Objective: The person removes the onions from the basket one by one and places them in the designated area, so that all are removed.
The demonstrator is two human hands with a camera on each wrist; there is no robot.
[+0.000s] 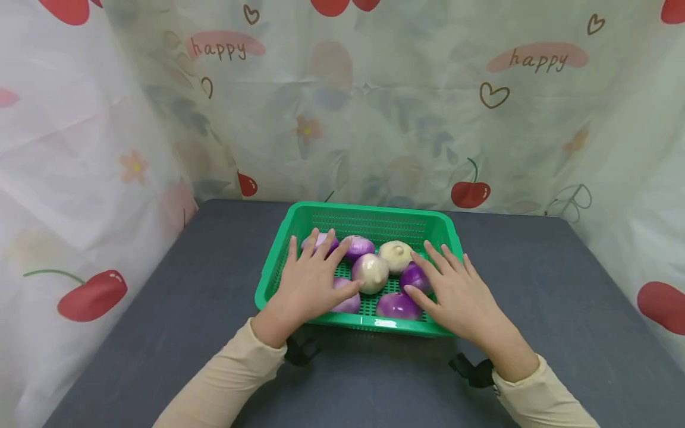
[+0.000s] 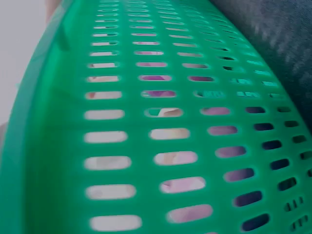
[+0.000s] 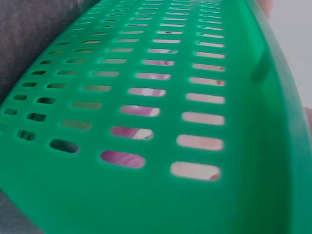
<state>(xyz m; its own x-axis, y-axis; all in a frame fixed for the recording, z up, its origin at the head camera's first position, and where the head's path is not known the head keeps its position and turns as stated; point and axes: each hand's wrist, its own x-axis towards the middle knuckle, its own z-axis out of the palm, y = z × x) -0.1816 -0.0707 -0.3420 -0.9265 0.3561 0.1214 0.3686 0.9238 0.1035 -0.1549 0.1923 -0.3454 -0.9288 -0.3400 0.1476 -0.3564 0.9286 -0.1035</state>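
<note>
A green plastic basket [image 1: 369,323] with slotted walls stands on the dark table, holding several purple onions [image 1: 398,305] and two pale ones, one pale onion [image 1: 370,273] in the middle and another [image 1: 395,257] behind it. Over the basket's left side my left hand [image 1: 307,285] spreads its fingers, hiding parts of the onions below. My right hand [image 1: 460,294] reaches over the right side, fingers spread beside a purple onion [image 1: 415,278]. Whether either hand touches the onions I cannot tell. Both wrist views show the basket's slotted wall [image 2: 122,122] close up, with onions behind it.
The dark grey table [image 1: 535,285] extends on both sides of the basket. A patterned curtain [image 1: 374,119] with cherries and hearts hangs behind and at both sides. Black straps [image 1: 473,371] sit at the wrists.
</note>
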